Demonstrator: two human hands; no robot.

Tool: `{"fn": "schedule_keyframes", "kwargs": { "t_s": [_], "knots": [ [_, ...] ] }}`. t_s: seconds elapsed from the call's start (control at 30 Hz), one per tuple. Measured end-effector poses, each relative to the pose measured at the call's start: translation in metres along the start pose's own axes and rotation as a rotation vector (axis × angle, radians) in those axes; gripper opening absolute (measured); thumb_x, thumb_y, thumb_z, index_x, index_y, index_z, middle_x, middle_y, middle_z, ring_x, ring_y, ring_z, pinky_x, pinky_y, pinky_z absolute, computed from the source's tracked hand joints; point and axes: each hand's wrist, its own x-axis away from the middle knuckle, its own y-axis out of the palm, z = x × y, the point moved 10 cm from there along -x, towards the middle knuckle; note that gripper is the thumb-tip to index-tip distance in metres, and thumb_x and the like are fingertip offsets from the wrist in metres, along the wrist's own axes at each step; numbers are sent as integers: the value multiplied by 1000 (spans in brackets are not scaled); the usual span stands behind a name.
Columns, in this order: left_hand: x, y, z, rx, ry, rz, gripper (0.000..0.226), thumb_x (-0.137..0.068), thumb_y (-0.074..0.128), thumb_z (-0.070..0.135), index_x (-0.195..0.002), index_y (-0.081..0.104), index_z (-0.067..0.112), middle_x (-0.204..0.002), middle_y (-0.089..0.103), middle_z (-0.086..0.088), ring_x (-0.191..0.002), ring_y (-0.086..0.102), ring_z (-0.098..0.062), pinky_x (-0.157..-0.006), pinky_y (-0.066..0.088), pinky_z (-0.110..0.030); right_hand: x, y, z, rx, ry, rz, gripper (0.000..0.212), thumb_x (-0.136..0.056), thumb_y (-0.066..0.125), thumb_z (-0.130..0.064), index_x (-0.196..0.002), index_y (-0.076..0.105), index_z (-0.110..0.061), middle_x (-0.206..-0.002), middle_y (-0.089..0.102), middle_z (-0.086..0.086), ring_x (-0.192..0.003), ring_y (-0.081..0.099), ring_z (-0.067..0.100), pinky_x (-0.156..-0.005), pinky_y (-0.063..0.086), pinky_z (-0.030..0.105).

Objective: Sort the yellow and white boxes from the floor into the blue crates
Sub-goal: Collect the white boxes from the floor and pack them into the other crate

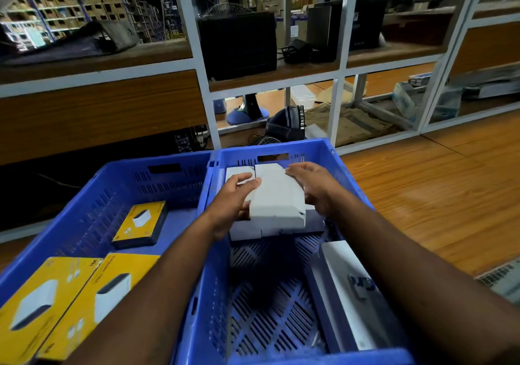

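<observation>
1. Head view, centre of frame: both hands hold one white box (277,195) over the far end of the right blue crate (349,173). The left hand (235,198) grips the box's left edge, fingers curled over its top. The right hand (312,184) grips the right edge, fingers curled round it.
2. Directly under the held box, more white boxes (247,229) lie side by side on the far floor of the same crate; the held box sits on or just above them, and contact cannot be confirmed.
3. Lower right of frame: a long white box (346,286) leans along the right wall of that crate.
4. Left of frame: the left blue crate (84,204) touches the right one. It contains a small yellow box (142,224) at mid-floor and two large yellow boxes (50,302) side by side at the near end.
5. Right of frame: wooden floor (436,195). Upper frame: white-framed shelving (342,69) with dark equipment.
</observation>
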Motion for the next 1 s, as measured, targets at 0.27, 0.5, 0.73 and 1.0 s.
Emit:
{"fn": "schedule_keyframes", "kwargs": {
  "t_s": [0.27, 0.5, 0.73, 1.0],
  "knots": [
    [9, 10, 25, 45, 225, -159, 54, -85, 61, 3, -132, 59, 30, -132, 65, 3, -78, 67, -15, -66, 57, -30, 11, 27, 43, 13, 422, -304, 14, -83, 63, -26, -83, 69, -14, -74, 70, 6, -51, 58, 7, -43, 34, 9],
    [8, 5, 24, -62, 217, -33, 33, -94, 67, 37, -122, 63, 19, -77, 65, 20, -52, 39, -7, -51, 33, -23, 21, 30, 48, 159, 449, -327, 44, -95, 49, -51, -96, 66, -11, -74, 71, 10, -38, 56, 9, -34, 41, 12],
    [6, -8, 22, -2, 175, 87, 30, -98, 56, 47, -111, 64, 21, -88, 60, -4, -51, 35, -8, -46, 31, -19, 25, 34, 48, 246, 443, -371, 61, -95, 41, -63, -90, 66, -8, -72, 72, 8, -51, 65, 11, -41, 46, 15],
    [10, 2, 24, -15, 194, -11, 24, -101, 59, 26, -125, 60, 22, -108, 67, -4, -62, 61, -13, -57, 53, -25, 22, 30, 39, -19, 414, -291, 42, -93, 60, -48, -106, 66, -9, -94, 71, 10, -56, 69, 18, -38, 50, 20]
  ]
}}
